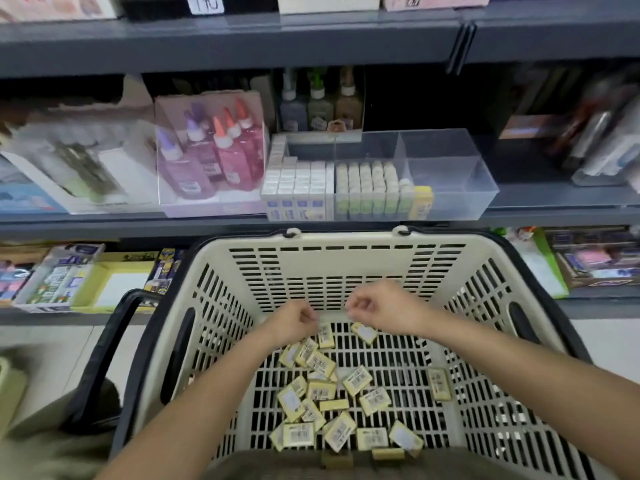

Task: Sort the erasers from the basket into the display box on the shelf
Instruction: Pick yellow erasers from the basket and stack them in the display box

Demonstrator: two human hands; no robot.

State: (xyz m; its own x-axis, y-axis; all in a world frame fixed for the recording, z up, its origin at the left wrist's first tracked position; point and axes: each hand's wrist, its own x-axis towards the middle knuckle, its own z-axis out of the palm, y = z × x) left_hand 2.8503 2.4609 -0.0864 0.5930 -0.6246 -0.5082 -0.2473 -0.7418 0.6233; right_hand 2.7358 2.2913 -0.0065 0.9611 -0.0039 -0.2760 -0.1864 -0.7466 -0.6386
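Several yellow erasers [322,389] with barcode labels lie scattered on the floor of a cream plastic basket [346,268]. Both hands are inside it, near its far wall. My left hand [294,323] has curled fingers, and its fingertips meet the top edge of one eraser [326,336]; a grip does not show. My right hand [377,310] hovers with curled fingers just above another eraser [364,332], nothing visible in it. The clear display box [450,181] stands on the shelf above, with white boxes, glue sticks and one yellow eraser [423,201] beside a bare right compartment.
Black basket handles [104,355] hang at the sides. Glitter glue bottles [214,157] stand in a clear case to the left of the display box. A lower shelf holds stationery packs [69,278]. Grey shelf edges [242,46] run above.
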